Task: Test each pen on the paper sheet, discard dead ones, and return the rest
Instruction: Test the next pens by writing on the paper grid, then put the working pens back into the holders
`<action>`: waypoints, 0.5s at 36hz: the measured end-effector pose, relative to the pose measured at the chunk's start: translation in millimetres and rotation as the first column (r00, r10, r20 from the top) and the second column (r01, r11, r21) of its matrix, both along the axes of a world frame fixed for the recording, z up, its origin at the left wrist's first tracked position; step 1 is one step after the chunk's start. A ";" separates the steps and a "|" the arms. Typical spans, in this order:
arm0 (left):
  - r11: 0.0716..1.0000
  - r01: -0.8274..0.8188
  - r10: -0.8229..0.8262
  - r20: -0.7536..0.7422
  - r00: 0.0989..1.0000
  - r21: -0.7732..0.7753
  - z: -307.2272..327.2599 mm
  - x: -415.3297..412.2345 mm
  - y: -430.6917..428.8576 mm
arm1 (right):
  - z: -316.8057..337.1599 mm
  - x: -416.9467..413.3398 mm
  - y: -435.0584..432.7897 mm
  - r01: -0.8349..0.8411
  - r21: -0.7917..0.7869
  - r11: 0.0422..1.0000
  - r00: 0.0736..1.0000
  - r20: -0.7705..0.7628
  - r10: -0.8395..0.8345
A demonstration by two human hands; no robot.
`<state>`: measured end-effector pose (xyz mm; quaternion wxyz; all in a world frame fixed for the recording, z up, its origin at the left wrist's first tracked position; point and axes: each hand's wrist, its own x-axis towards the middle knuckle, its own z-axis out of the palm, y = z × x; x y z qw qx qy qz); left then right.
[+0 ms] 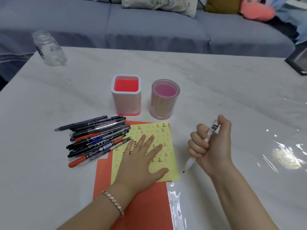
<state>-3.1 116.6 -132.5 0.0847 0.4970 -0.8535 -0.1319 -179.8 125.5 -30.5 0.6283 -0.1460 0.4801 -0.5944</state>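
Tabletop: right fingers wrap pen beside paper.

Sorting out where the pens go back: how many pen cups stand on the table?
2. A square red-and-white cup stands behind the pen pile; a round pink cup stands beside it on the right, behind the yellow sheet. None seems hidden.

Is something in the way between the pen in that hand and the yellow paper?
Nothing lies between the pen, gripped by the right hand, and the right edge of the yellow paper sheet. But the left hand rests flat on the sheet's middle, covering much of it, so only the parts around it are free.
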 end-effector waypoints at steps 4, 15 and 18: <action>1.000 0.019 -0.019 0.021 1.000 0.025 2.6 1.6 -0.1 | -1.6 11.4 -2.9 -0.015 0.076 0.997 0.914 -0.404 0.044; 0.978 0.018 -0.044 -0.122 0.991 -0.208 38.0 35.5 -24.9 | 58.9 21.6 -44.8 -0.209 -0.562 0.801 0.339 -0.809 -0.480; 0.961 -0.067 0.042 -0.097 0.994 -0.269 41.0 66.5 -34.3 | 64.6 25.0 -58.9 -0.252 -0.592 0.765 0.201 -0.806 -0.558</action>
